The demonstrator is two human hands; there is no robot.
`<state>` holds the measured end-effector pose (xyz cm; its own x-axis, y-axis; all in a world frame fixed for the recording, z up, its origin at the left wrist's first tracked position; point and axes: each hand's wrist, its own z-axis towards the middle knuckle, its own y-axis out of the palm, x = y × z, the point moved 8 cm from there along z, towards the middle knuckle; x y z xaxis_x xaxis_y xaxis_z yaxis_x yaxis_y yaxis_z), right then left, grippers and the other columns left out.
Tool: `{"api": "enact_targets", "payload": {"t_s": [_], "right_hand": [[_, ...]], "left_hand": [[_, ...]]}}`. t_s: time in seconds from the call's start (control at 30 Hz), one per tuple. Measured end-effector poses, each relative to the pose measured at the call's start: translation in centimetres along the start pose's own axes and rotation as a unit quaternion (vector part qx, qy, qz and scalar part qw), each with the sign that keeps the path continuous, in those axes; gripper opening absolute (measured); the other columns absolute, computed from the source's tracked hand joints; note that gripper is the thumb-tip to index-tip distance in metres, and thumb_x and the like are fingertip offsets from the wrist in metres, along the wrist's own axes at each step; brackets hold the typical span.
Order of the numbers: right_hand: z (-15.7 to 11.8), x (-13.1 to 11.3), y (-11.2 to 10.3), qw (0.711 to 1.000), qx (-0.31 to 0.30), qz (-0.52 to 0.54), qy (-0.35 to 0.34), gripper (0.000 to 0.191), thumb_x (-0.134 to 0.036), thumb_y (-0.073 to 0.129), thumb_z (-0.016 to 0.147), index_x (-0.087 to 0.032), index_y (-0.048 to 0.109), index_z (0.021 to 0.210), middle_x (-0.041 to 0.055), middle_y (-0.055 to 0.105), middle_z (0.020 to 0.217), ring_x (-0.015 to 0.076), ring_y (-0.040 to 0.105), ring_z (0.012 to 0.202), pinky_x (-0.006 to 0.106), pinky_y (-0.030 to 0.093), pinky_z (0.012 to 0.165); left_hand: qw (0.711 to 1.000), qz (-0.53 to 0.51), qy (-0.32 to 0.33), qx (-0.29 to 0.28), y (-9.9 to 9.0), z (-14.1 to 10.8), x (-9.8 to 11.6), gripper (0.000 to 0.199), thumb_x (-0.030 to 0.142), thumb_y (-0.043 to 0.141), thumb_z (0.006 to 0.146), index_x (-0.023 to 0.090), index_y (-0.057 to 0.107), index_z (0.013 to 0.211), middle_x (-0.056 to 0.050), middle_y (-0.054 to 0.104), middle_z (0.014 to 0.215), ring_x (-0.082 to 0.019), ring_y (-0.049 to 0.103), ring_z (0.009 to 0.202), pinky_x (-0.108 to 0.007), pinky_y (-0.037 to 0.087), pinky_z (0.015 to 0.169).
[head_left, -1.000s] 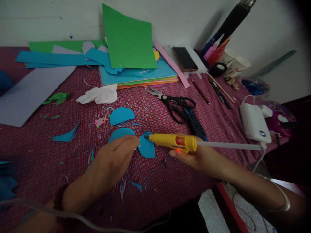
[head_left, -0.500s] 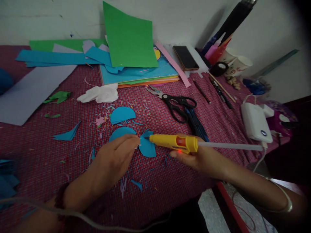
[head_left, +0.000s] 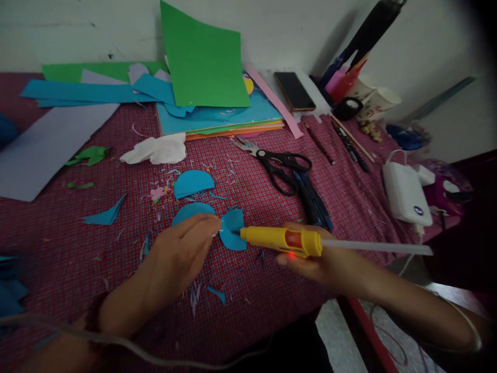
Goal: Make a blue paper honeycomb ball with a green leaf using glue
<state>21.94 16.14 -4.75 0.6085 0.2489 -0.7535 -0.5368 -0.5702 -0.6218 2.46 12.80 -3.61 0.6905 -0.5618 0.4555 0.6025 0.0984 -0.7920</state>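
Note:
My right hand [head_left: 310,264] is wrapped around a yellow glue gun [head_left: 267,237], with a red light glowing near my thumb. A translucent glue stick [head_left: 373,246] runs out of its back end. The nozzle is at a blue paper cutout [head_left: 234,241] with a rounded edge; whether it touches the paper I cannot tell. My left hand [head_left: 182,248] pinches the cutout's left side, fingers pressed together, and something small and white shows at the fingertips. Partly under that hand lies another rounded blue paper piece [head_left: 190,209]. Beyond it sits a blue half-round stack [head_left: 194,183].
Black-handled scissors [head_left: 272,155] and a blue-black tool [head_left: 312,202] lie beyond my right hand. A white box [head_left: 407,194] with a cable stands at right. Coloured sheets [head_left: 209,62], a phone [head_left: 294,91] and paper cups [head_left: 380,103] are along the wall. Paper scraps litter the checked cloth [head_left: 248,305].
The glue gun has shifted slightly toward me and to the right, its nozzle now lower on the blue cutout. My left hand keeps its pinch in nearly the same place.

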Motion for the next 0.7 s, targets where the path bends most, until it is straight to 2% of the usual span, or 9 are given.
{"api": "enact_targets", "payload": {"t_s": [0.1, 0.23, 0.4, 0.7], "right_hand": [[-0.2, -0.2, 0.0, 1.0, -0.009, -0.013, -0.002, 0.021, -0.04, 0.06, 0.086, -0.019, 0.061, 0.087, 0.0028, 0.063, 0.075, 0.0148, 0.058, 0.064, 0.026, 0.047, 0.057], [0.0, -0.4, -0.6, 1.0, 0.02, -0.022, -0.01, 0.021, -0.04, 0.058, 0.086, -0.019, 0.061, 0.09, 0.0024, 0.063, 0.077, 0.0147, 0.058, 0.066, 0.026, 0.045, 0.057], [0.1, -0.7, -0.5, 0.999, -0.005, -0.052, -0.004, 0.02, -0.04, 0.058, 0.086, -0.02, 0.058, 0.081, 0.0004, 0.062, 0.071, 0.0143, 0.056, 0.061, 0.027, 0.043, 0.056], [1.0, -1.2, -0.6, 0.994, -0.07, -0.088, 0.0, 0.022, -0.043, 0.059, 0.086, -0.023, 0.052, 0.08, 0.001, 0.06, 0.07, 0.0149, 0.054, 0.057, 0.028, 0.04, 0.053]], "left_hand": [[1.0, 0.001, 0.001, 0.002, 0.0, 0.0, 0.0, 0.022, 0.011, 0.045, 0.094, 0.017, 0.055, 0.113, -0.008, 0.067, 0.108, -0.017, 0.066, 0.1, -0.03, 0.056, 0.091], [1.0, 0.004, -0.001, 0.001, 0.1, -0.1, -0.1, 0.019, 0.011, 0.045, 0.094, 0.016, 0.055, 0.11, -0.008, 0.067, 0.108, -0.017, 0.066, 0.101, -0.03, 0.056, 0.092], [1.0, 0.007, -0.002, -0.006, 0.3, -0.2, -0.2, 0.022, 0.011, 0.045, 0.094, 0.018, 0.054, 0.113, -0.008, 0.067, 0.11, -0.018, 0.066, 0.102, -0.032, 0.057, 0.09], [1.0, 0.006, -0.001, -0.007, 0.1, 0.3, 0.1, 0.022, 0.011, 0.043, 0.094, 0.021, 0.055, 0.11, -0.004, 0.068, 0.106, -0.017, 0.066, 0.099, -0.031, 0.057, 0.088]]}}
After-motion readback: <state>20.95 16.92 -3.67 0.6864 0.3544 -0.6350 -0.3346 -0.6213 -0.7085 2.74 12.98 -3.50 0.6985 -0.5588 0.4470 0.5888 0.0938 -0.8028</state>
